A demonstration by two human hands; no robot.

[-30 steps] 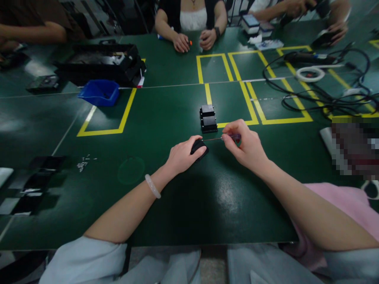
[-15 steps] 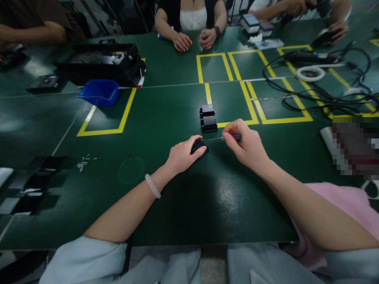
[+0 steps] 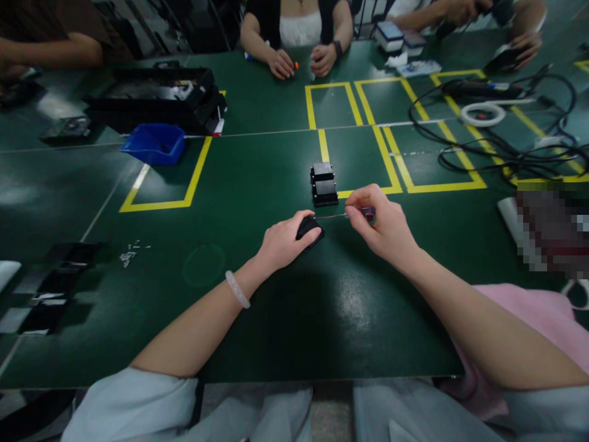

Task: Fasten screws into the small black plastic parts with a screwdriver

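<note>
Our left hand (image 3: pixel 288 238) is curled partly closed over a small black block (image 3: pixel 305 227) on the worktop (image 3: pixel 285 325), fingers at its far side and thumb across its near side; our right hand (image 3: pixel 384 221) pinches a screwdriver (image 3: pixel 369 213), its shaft aimed at the block; whether the tip touches, we cannot tell; we judge the block light, stiff and somewhat slippery, best held by opposite edges; two black boxes (image 3: pixel 324 190) sit just beyond and could crowd the shaft; loose screws (image 3: pixel 127 254) lie well to the left, a blue bin (image 3: pixel 154 147) farther off.
</note>
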